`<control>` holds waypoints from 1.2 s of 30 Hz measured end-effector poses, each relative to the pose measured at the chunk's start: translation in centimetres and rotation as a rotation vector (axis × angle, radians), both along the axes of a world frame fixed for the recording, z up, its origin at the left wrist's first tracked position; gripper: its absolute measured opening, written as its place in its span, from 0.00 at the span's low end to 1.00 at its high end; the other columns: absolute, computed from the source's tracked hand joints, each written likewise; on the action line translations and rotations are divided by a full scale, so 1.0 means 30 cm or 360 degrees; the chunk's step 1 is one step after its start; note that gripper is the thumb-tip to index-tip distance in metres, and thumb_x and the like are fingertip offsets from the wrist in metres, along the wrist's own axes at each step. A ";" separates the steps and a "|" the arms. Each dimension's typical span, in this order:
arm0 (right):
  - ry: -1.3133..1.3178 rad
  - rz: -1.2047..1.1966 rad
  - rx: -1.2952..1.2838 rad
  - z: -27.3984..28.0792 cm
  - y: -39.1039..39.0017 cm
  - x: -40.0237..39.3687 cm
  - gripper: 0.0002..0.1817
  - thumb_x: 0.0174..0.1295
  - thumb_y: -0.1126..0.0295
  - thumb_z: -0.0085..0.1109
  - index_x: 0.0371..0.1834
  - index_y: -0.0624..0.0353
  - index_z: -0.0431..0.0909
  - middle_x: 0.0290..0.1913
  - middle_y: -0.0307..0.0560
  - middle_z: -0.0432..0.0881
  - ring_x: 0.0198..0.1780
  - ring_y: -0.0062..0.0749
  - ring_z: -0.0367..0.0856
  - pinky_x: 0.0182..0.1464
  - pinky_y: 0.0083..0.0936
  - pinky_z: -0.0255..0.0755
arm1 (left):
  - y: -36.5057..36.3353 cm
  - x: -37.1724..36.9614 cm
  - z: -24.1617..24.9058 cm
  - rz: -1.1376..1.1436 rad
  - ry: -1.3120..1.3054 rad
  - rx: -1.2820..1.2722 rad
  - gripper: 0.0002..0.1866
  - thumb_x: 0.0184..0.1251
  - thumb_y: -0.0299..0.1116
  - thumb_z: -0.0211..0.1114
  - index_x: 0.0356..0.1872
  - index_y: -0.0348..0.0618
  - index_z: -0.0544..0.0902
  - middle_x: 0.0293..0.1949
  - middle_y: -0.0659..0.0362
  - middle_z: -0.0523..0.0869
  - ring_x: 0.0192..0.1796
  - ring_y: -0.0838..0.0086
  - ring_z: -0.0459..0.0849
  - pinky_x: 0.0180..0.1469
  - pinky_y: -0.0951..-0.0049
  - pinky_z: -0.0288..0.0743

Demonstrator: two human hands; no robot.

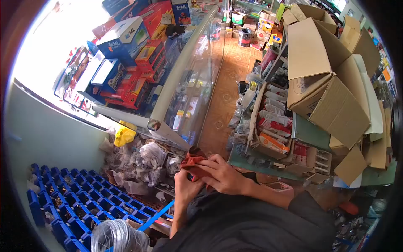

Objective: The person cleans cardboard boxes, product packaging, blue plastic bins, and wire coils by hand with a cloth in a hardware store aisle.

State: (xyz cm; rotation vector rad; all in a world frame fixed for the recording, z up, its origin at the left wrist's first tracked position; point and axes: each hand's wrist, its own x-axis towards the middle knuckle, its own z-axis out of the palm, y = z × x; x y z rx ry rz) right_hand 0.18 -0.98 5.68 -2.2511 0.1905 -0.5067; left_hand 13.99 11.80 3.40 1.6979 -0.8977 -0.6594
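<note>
Head view: both hands held close to the chest, left hand [187, 185] and right hand [222, 176] clamped around a rust-red cloth [194, 163], apparently rubbing something small, hidden inside. Blue parts bins [84, 206] below left. Next, likely: turning the wrapped piece, grip kept firm.

we wear a dark charcoal long-sleeved top, its loose right sleeve [310, 206] creased at the elbow; the left forearm [181, 206], left hand [187, 185] and right hand [222, 174] are bare, without rings or watch.

Boxes [126, 40] on counter [184, 71]; bins [84, 206] below-left.
</note>
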 end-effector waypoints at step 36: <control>-0.0037 -0.0100 0.2127 -0.285 -0.035 -0.001 0.21 0.75 0.64 0.50 0.66 0.62 0.72 0.54 0.42 0.81 0.58 0.29 0.78 0.63 0.27 0.71 | -0.161 0.055 0.116 0.0389 0.1124 -0.1201 0.30 0.73 0.27 0.62 0.73 0.38 0.62 0.70 0.47 0.71 0.69 0.57 0.75 0.67 0.55 0.75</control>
